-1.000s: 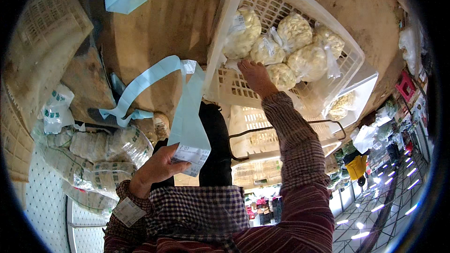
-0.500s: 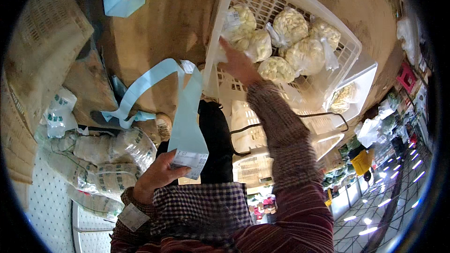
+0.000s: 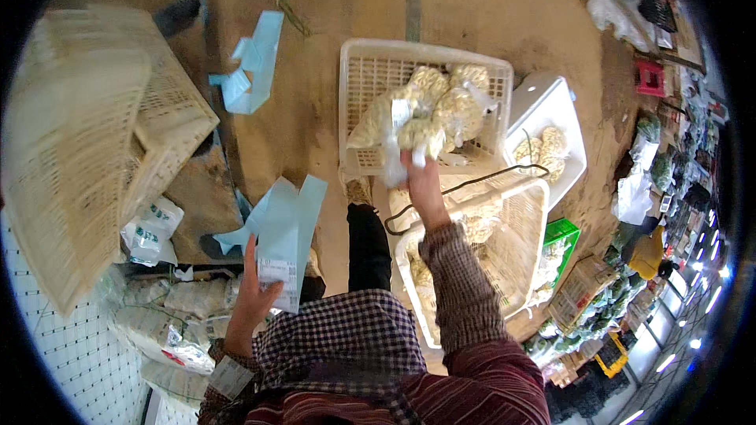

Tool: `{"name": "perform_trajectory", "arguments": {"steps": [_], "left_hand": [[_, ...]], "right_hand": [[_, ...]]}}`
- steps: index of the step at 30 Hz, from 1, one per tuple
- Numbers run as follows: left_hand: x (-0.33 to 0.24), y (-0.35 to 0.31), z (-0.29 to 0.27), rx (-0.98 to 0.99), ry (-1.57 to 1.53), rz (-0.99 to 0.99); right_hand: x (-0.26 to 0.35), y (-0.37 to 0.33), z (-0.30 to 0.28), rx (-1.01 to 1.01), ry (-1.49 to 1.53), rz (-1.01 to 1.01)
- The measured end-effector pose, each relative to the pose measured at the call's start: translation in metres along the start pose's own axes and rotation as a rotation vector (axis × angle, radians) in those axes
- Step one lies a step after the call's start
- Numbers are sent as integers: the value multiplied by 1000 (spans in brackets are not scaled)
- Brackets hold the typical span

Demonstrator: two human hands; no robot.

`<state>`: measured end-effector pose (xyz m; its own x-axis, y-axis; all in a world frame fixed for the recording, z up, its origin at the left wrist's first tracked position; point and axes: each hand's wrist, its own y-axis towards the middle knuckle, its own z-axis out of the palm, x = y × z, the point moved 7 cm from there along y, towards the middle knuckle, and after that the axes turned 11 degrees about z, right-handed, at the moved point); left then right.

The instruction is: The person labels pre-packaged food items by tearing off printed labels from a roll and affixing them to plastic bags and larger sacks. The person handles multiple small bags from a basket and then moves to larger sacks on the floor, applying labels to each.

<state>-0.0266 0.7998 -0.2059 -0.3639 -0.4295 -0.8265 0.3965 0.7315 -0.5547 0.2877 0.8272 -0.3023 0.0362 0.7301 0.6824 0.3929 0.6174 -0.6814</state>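
Note:
My left hand (image 3: 253, 299) pinches the end of a light-blue label strip (image 3: 285, 216), thumb over a white printed label (image 3: 276, 275). The strip folds and trails off leftward. My right hand (image 3: 425, 189) reaches over the near wall of a cream slatted plastic crate (image 3: 425, 49). Its fingertips are closed around the whitish gathered top of a clear bag (image 3: 421, 136) of pale yellow pieces; the exact grip is blurred. Several similar bags (image 3: 458, 114) lie in the crate, and a white label (image 3: 401, 112) sits on one next to my hand.
A white box (image 3: 571, 138) with more bags stands right of the crate. Nearer is another cream basket (image 3: 535, 228) with a dark handle, beside a green crate (image 3: 561, 230). Stacked crates (image 3: 87, 126) and wrapped bundles (image 3: 169, 323) are at left. Another blue strip (image 3: 260, 55) lies on the floor.
My right hand has moved from the crate's left side to the bags at its near edge. The view has shifted, and my left hand still holds the label strip.

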Motion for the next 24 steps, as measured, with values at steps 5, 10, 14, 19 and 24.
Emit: {"name": "perform_trajectory", "arguments": {"steps": [5,10,14,19,24], "left_hand": [[-137,-31,3,-40,697,554],[-230,-144,89,293,1180,943],[-162,-224,117,496,1318,949],[-92,-322,129,702,1419,972],[-89,-323,136,530,1608,1075]], "right_hand": [[77,-202,-20,139,76,-298],[100,-403,-31,206,138,-298],[53,-516,-25,202,423,-238],[-11,-621,-47,52,653,37],[-44,-660,-88,-19,399,-166]]}}
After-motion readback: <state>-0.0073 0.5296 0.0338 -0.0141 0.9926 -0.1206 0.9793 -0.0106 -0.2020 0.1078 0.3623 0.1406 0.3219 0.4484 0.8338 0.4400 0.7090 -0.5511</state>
